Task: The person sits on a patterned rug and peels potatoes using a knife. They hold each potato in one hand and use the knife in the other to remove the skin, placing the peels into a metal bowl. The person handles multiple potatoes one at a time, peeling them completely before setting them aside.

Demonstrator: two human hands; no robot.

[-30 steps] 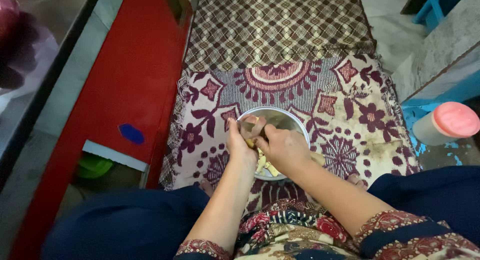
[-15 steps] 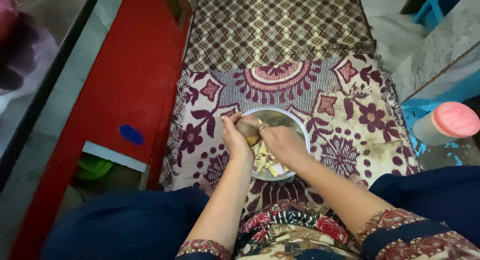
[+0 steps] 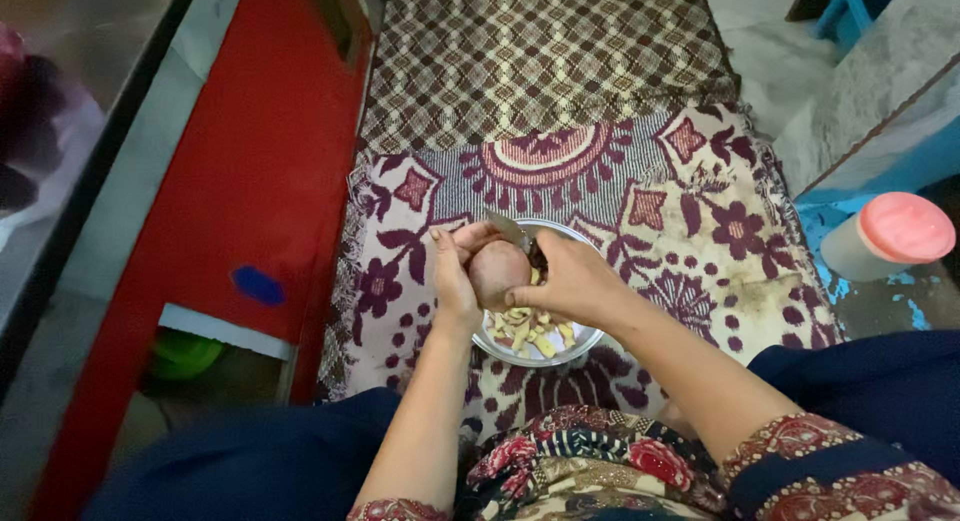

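Lifted higher above the steel bowl [image 3: 585, 341] than half a second ago, with the knife [image 3: 508, 230] blade now showing. Left hand [image 3: 453, 281] wrapped round one brown potato [image 3: 497, 271], right hand [image 3: 570, 279] close against it, gripping the one knife. One bowl of pale cut pieces [image 3: 528, 329] near the patterned rug's [image 3: 690, 211] front edge.

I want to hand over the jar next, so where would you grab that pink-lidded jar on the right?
Grip the pink-lidded jar around its pale body just under the lid, coming from its left, the side facing the patterned mat. It lies tilted with the round lid toward the camera, so the lid gives little purchase, and a blue surface crowds its far side.
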